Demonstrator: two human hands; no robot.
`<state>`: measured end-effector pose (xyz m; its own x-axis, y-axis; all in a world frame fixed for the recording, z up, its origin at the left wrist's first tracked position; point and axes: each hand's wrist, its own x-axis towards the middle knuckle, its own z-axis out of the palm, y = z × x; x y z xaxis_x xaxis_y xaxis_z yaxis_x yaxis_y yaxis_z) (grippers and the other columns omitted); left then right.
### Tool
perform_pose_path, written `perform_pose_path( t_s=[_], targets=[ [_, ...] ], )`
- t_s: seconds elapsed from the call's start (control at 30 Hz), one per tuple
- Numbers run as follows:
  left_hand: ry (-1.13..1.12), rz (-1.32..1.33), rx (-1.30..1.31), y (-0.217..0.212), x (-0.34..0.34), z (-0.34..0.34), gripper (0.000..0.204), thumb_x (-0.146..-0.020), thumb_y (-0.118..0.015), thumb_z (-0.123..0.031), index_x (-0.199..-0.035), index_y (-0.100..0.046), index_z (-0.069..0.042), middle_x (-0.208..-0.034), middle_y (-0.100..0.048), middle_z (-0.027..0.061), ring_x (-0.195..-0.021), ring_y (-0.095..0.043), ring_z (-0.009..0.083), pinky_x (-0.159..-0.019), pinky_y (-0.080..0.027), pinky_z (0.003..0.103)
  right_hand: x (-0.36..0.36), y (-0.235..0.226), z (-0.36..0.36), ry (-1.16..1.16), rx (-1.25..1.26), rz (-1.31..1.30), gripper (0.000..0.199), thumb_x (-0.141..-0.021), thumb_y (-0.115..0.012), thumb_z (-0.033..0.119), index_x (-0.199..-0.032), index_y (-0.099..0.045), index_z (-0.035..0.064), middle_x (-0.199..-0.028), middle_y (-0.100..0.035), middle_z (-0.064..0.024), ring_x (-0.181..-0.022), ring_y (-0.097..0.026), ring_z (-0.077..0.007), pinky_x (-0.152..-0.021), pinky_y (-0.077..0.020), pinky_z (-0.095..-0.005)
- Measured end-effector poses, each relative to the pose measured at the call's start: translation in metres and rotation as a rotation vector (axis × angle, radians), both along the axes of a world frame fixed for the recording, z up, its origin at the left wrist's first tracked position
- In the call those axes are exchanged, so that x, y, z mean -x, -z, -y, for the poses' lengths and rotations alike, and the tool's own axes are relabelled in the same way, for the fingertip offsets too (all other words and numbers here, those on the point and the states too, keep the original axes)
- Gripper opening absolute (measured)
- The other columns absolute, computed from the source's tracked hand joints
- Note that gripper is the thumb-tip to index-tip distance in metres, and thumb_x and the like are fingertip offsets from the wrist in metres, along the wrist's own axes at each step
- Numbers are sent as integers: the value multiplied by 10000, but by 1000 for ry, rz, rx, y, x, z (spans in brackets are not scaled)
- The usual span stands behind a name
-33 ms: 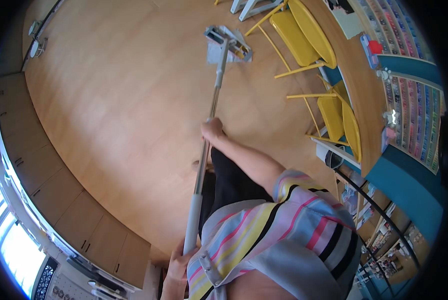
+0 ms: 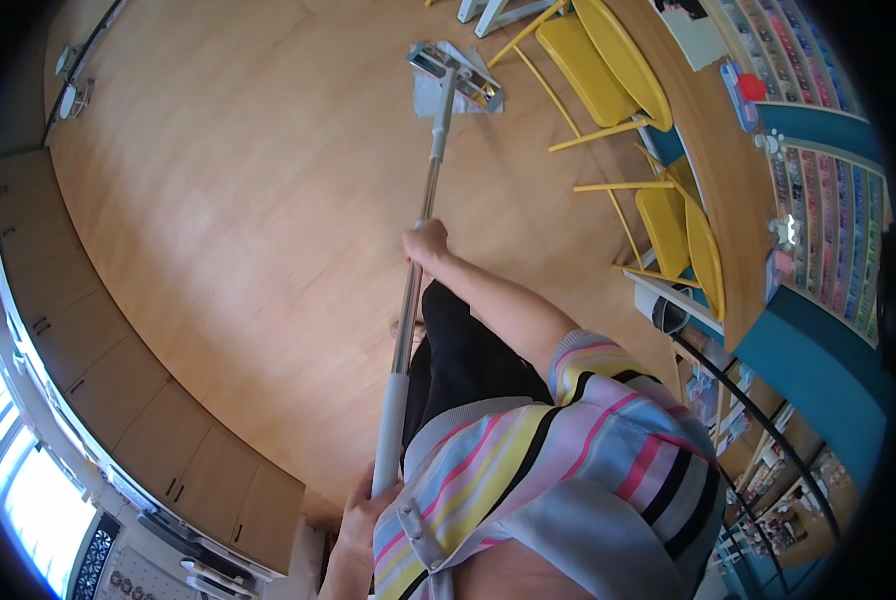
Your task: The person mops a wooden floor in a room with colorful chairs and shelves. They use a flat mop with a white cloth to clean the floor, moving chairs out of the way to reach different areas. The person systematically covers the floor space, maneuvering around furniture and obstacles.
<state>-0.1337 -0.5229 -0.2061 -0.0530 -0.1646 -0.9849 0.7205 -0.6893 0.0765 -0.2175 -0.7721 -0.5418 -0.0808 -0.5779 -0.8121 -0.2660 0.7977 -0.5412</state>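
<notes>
A long-handled flat mop point(image 2: 398, 350) stretches away from me over the wooden floor, with a silver pole and a pale grey grip at the near end. Its mop head point(image 2: 478, 88) lies on the floor near the yellow chairs, with a pale cloth showing round it. My right hand point(image 2: 428, 243) is wrapped round the pole about midway along. Lower down, beside my striped top, my left hand point(image 2: 361, 515) closes on the thick grey grip; part of its fingers is hidden behind the pole.
Two yellow chairs point(image 2: 588, 78) stand at a wooden counter point(image 2: 713, 150) on the right, their legs reaching over the floor. Racks of small coloured items point(image 2: 828, 220) rise behind it. Low wooden cabinets point(image 2: 138, 400) curve along the left, below a bright window point(image 2: 28, 500).
The mop head has slid slightly farther away from me. My right hand has moved forward with the pole, and the grey grip has shifted forward too.
</notes>
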Motion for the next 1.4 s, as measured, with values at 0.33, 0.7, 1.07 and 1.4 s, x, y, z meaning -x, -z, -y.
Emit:
perform_pose_path(
  t_s=[0.33,0.7,1.07,1.4],
  targets=[
    [45,-139,134,44,64,49,508,-776,-503,49,-1260,-397,-61,-624,-419,3,-417,-333,53,-349,-218,196,50,29,69,10,36,-52,149,-718,-512,55,-589,-503,-18,-516,-553,-125,-401,-566,-227,-324,-431,-340],
    [195,-64,108,26,23,-163,492,-734,-512,68,-1212,-431,-15,-570,-425,14,-393,-345,57,-332,-227,201,51,51,-167,93,17,29,209,-784,-497,92,-611,-480,-24,-488,-514,-152,-362,-526,-259,-291,-386,-379],
    [-25,261,53,-95,-1,-439,243,-721,-568,-56,-960,-598,-21,-585,-556,48,-468,-500,135,-418,-378,259,-101,-60,-477,-191,-297,0,201,-808,-564,104,-881,-505,-73,-720,-598,-224,-478,-603,-327,-346,-493,-391],
    [1092,1439,-639,-145,45,-395,360,-688,-657,-170,-1030,-635,-60,-762,-650,155,-623,-629,300,-582,-499,389,-215,-83,-535,-198,-641,658,96,-778,-541,13,-835,-500,-53,-652,-553,-170,-517,-590,-244,-436,-545,-401]
  ],
)
